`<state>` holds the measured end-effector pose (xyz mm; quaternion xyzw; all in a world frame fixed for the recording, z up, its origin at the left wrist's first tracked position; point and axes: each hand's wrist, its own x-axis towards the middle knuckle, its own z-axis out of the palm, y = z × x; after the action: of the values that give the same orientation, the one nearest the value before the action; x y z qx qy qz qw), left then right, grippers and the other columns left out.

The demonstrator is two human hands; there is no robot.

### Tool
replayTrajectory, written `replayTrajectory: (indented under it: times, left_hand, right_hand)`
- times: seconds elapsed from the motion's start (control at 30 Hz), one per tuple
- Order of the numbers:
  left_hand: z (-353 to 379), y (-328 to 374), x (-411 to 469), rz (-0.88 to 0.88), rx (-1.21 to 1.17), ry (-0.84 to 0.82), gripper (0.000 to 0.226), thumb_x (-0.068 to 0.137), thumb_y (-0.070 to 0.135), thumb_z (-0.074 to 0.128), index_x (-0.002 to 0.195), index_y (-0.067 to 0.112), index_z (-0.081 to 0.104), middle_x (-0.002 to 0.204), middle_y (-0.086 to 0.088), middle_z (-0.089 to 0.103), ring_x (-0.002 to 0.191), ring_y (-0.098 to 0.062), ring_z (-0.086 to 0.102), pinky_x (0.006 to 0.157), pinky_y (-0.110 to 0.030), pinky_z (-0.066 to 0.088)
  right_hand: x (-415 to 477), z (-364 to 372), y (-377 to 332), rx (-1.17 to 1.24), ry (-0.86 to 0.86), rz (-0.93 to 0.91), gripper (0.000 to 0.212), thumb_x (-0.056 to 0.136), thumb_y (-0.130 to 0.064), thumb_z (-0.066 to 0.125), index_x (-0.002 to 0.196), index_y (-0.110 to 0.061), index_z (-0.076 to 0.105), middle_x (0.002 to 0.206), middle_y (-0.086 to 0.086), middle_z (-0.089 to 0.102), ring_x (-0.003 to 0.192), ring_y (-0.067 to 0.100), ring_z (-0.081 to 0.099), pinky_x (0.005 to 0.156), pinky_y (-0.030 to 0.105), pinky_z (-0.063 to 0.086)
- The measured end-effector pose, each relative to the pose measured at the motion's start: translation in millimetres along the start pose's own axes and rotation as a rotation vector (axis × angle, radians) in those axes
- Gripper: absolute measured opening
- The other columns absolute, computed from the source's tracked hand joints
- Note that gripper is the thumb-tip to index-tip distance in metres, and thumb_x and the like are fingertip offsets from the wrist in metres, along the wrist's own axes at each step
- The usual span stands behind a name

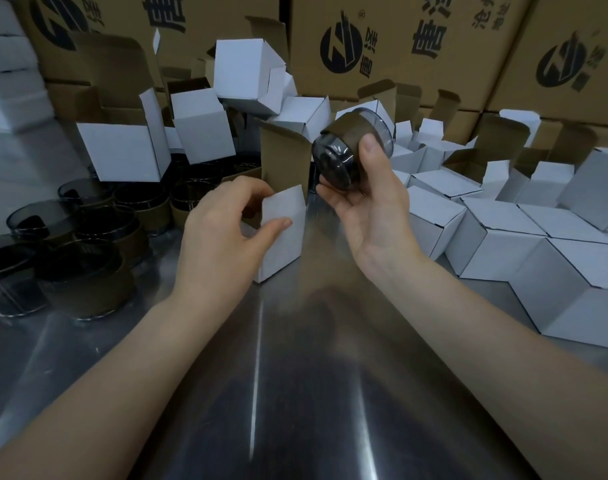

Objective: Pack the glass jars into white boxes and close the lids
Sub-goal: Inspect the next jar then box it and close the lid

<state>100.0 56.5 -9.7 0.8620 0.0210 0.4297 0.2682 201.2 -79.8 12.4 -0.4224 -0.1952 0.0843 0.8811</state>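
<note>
A smoky glass jar (pixel 347 150) with a brown paper band around its middle is held tilted on its side in the right hand (pixel 368 209), above the steel table (pixel 295 393). The thumb presses on the band and the fingers curl under the jar's lower rim, so the hand is closed around it. The jar's dark round end faces down and left, toward the open white box (pixel 283 230) just beside it.

That box stands upright on the table, its brown inner lid flap (pixel 285 161) raised straight up behind the opening. The left hand (pixel 223 233) grips the box, thumb on the front white wall and fingers hooked over the top edge at the left side. Jar and box are near but apart; the raised flap stands between the jar and the heap behind.

To the left, more banded dark glass jars (pixel 84 258) stand upright, crowded together. Behind them and the held box, empty white boxes with open flaps (pixel 202 126) are piled at odd angles. To the right, closed white boxes (pixel 524 251) lie packed close together, with open ones behind them. Large brown shipping cartons (pixel 382 46) printed with black logos and characters form a wall at the back.
</note>
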Motion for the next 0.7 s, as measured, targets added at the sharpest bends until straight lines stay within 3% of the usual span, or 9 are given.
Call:
replayTrajectory:
  times: [0.17, 0.3, 0.43, 0.53, 0.6, 0.7]
  left_hand:
    - [4, 2, -2, 0.011, 0.088, -0.023, 0.037, 0.095, 0.045, 0.053, 0.107, 0.015, 0.070, 0.103, -0.003, 0.060, 0.099, -0.020, 0.052, 0.081, -0.036, 0.041]
    - [5, 4, -3, 0.075, 0.057, 0.031, 0.027, 0.092, 0.020, 0.063, 0.115, 0.006, 0.066, 0.106, -0.012, 0.055, 0.098, -0.025, 0.054, 0.083, -0.037, 0.047]
    - [2, 7, -2, 0.048, -0.027, 0.139, 0.040, 0.082, 0.010, 0.073, 0.119, 0.005, 0.057, 0.112, -0.007, 0.042, 0.093, -0.015, 0.050, 0.079, -0.013, 0.046]
    - [2, 8, -2, -0.067, -0.108, 0.166, 0.051, 0.079, 0.015, 0.076, 0.123, 0.008, 0.052, 0.116, -0.003, 0.036, 0.087, -0.015, 0.050, 0.071, -0.008, 0.043]
    - [4, 7, -1, -0.162, -0.192, 0.121, 0.055, 0.081, 0.019, 0.075, 0.128, 0.019, 0.048, 0.123, 0.002, 0.033, 0.096, -0.013, 0.051, 0.079, -0.012, 0.044]
    - [7, 1, -1, -0.285, -0.386, -0.082, 0.057, 0.089, 0.016, 0.066, 0.137, 0.034, 0.041, 0.136, 0.008, 0.028, 0.125, -0.008, 0.040, 0.109, -0.028, 0.037]
  right_hand:
    - [-6, 8, -6, -0.065, -0.052, -0.067, 0.031, 0.082, -0.023, 0.066, 0.109, -0.009, 0.060, 0.103, 0.006, 0.069, 0.096, 0.017, 0.069, 0.087, 0.036, 0.057]
    - [-10, 14, -7, -0.254, -0.103, -0.145, 0.048, 0.078, -0.019, 0.067, 0.122, -0.003, 0.054, 0.115, 0.012, 0.064, 0.111, 0.025, 0.064, 0.098, 0.044, 0.053]
    - [-15, 17, -6, -0.473, -0.205, -0.227, 0.047, 0.077, -0.014, 0.068, 0.121, -0.007, 0.052, 0.108, -0.001, 0.061, 0.102, 0.005, 0.064, 0.091, 0.029, 0.054]
    - [-17, 20, -7, -0.567, -0.246, -0.277, 0.048, 0.074, -0.012, 0.071, 0.118, -0.007, 0.053, 0.107, -0.001, 0.061, 0.101, 0.004, 0.063, 0.088, 0.024, 0.053]
    - [-17, 22, -10, -0.642, -0.261, -0.303, 0.050, 0.073, -0.016, 0.072, 0.119, -0.008, 0.054, 0.109, -0.002, 0.062, 0.104, 0.008, 0.063, 0.089, 0.024, 0.052]
    - [-14, 22, -15, -0.709, -0.296, -0.278, 0.055, 0.074, -0.020, 0.072, 0.124, -0.008, 0.054, 0.112, -0.005, 0.063, 0.109, 0.009, 0.062, 0.095, 0.029, 0.053]
